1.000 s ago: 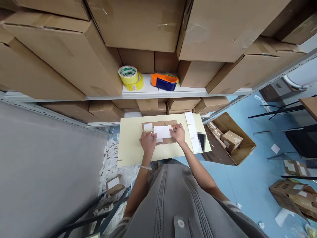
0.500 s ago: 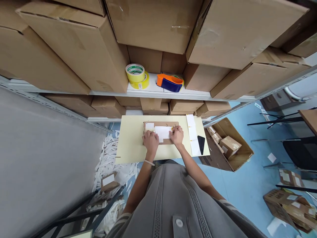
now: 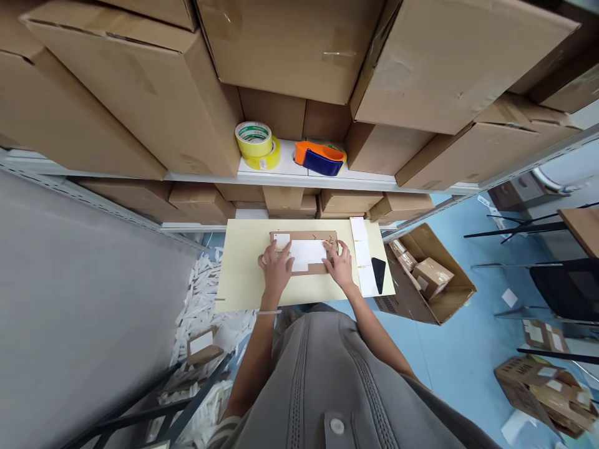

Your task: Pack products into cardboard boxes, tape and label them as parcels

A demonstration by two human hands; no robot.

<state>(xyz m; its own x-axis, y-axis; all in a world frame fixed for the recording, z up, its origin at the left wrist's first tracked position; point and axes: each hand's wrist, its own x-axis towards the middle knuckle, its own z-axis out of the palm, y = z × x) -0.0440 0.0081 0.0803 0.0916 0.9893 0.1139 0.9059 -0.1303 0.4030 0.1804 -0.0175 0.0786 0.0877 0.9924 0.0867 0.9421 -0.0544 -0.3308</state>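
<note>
A small flat cardboard box (image 3: 302,236) lies on the cream tabletop (image 3: 243,274). On its upper face are a large white label (image 3: 307,252) and a smaller white label (image 3: 281,239) near the left end. My left hand (image 3: 277,269) rests over the box's left end, fingers spread, thumb by the large label's edge. At the right end, my right hand (image 3: 340,265) has its fingers apart too, with thumb and index finger at the label's right edge. The spots under the fingers are hidden.
Right of the box lie a strip of white labels (image 3: 362,255) and a black phone (image 3: 379,273). Tape rolls (image 3: 255,146) and an orange-blue tape dispenser (image 3: 321,157) sit on the shelf among cartons. An open carton (image 3: 433,277) holding parcels stands at right; discarded paper strips (image 3: 199,293) cover the left floor.
My left hand has shifted slightly left and its fingers have spread. My right hand has moved a little to the right, and its fingers have opened from a closer grip at the label edge.
</note>
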